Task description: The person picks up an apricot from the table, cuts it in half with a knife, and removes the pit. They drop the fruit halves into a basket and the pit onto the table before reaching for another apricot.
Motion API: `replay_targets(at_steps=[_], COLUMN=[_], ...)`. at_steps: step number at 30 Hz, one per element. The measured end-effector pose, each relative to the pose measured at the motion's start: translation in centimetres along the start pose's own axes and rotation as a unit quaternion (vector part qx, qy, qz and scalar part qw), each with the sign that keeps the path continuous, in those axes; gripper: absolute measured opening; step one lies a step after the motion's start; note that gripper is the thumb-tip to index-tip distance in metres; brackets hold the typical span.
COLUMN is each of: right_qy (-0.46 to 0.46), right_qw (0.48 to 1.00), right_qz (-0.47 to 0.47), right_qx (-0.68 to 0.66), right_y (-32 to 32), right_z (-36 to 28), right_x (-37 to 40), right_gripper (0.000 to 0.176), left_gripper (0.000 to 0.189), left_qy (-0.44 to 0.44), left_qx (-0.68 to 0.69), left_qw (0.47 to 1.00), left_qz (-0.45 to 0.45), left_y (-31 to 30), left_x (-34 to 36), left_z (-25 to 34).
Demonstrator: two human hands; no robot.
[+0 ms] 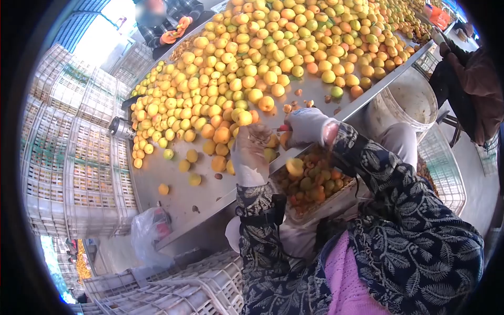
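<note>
Both my hands wear pale gloves and meet at the near edge of a metal table (152, 191) heaped with yellow-orange apricots (226, 68). My left hand (253, 152), its glove stained brown, has its fingers curled; what they hold is hidden. Close to its right, my right hand (308, 127) is closed around a small red-handled tool (284, 127), of which only a bit shows between the hands. An orange apricot (285, 139) is against the right hand's fingers. Below, a blurred yellow apricot (295, 167) is over a crate (315, 209) of cut, greenish-orange fruit.
Stacked white plastic crates (79, 157) stand at the left, more at the bottom. A white bucket (407, 102) is right of the table. A clear plastic bag (147, 231) hangs by the near-left corner. Other people work at the far side (178, 31) and right (472, 94).
</note>
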State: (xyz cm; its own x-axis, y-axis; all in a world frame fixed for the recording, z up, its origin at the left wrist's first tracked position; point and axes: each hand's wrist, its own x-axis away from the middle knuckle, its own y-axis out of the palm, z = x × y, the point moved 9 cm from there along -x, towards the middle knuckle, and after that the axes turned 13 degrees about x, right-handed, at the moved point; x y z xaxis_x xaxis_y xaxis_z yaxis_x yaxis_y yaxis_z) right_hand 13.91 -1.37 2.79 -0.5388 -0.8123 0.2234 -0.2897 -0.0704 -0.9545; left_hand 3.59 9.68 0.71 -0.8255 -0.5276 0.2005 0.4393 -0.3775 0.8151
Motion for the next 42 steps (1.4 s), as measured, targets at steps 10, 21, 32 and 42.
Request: replay_targets(at_steps=[10,21,32,42], right_qy=[0.009,-0.112,-0.085,0.013], right_qw=[0.979,0.837,0.873,0.906], right_qz=[0.090,0.133,0.122,0.178], right_qx=[-0.183,-0.519,-0.465,-0.383], right_y=[-3.7,-2.5,-4.1,-2.3], right_z=[-1.1,-1.5,-1.6,-0.7], right_x=[1.6,6.7,7.9,6.5], right_gripper=[0.049,0.042,0.043,0.046], left_gripper=[0.030,0.041,0.034,0.020], left_qy=[0.169,0.003,0.015,0.140], left_qx=[-0.302,0.066,-0.017,-0.222], left_qw=[0.938,0.986,0.987,0.954], left_qz=[-0.018,-0.151,-0.158,-0.147], left_y=[3.3,5.1,6.4,5.9], left_x=[2.2,1.8,2.7,2.8], left_z=[1.1,-2.2,-2.8,-1.8])
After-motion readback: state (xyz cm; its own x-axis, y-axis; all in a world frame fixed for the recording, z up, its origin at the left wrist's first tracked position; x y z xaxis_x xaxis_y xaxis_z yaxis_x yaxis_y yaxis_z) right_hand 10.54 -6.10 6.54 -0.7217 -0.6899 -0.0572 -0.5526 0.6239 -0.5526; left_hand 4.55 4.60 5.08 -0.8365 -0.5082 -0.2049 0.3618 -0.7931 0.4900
